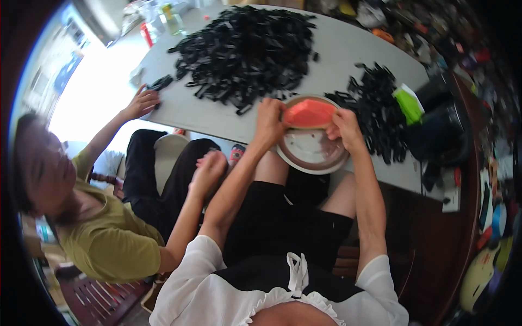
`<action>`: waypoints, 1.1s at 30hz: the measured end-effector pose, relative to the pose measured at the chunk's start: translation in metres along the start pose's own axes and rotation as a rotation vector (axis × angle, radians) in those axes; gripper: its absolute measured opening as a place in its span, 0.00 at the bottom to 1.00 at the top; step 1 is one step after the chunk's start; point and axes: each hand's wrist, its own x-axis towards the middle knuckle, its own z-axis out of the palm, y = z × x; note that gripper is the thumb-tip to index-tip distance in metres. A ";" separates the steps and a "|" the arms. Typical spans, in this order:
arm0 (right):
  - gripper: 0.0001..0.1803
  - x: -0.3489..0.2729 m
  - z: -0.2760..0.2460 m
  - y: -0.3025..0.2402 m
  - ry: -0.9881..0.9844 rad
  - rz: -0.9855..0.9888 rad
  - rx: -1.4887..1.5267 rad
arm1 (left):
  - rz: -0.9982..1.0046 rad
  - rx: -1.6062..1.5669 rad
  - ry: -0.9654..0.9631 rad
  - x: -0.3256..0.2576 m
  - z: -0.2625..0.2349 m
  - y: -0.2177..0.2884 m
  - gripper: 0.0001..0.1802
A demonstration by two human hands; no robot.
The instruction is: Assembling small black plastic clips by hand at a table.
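- Watermelon slice (309,113), red flesh up, lying on the far part of a round plate (311,152) at the near table edge, gripped at both ends.
- Left hand (270,120) curled over the slice's left end, fingers closed on it, apparently steadying that end.
- Right hand (345,126) closed on the right end, fingertips pinching the rind edge; exact finger placement too small to tell.
- Held from both sides, probably to keep the wedge from sliding on the smooth plate and to keep juice over it.
- Plate pale inside with a brown rim, overhanging the table edge toward the lap, likely for easy reach.
- White table (348,49) beyond, bearing a large heap of small black pieces (247,49) at the centre, pushed back from the plate.
- Smaller black heap (375,114) just right of the plate, touching or nearly touching its rim.
- Green packet (409,104) past that heap, beside a dark round vessel (440,130).
- Another person in an olive top at the left, one hand (141,103) on the table's edge by a few black pieces, other hand (209,165) raised near the lap.
- Bottles (163,19) at the table's far left corner.
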 end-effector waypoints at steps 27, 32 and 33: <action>0.09 -0.096 -0.003 0.015 0.078 -0.205 0.182 | -0.622 -0.376 0.188 -0.099 -0.040 0.091 0.34; 0.07 -0.102 -0.032 0.029 0.093 -0.253 0.320 | -0.632 -0.403 0.116 -0.095 -0.038 0.156 0.34; 0.07 -0.108 -0.036 0.028 0.101 -0.232 0.308 | -0.574 -0.387 0.128 -0.096 -0.033 0.162 0.34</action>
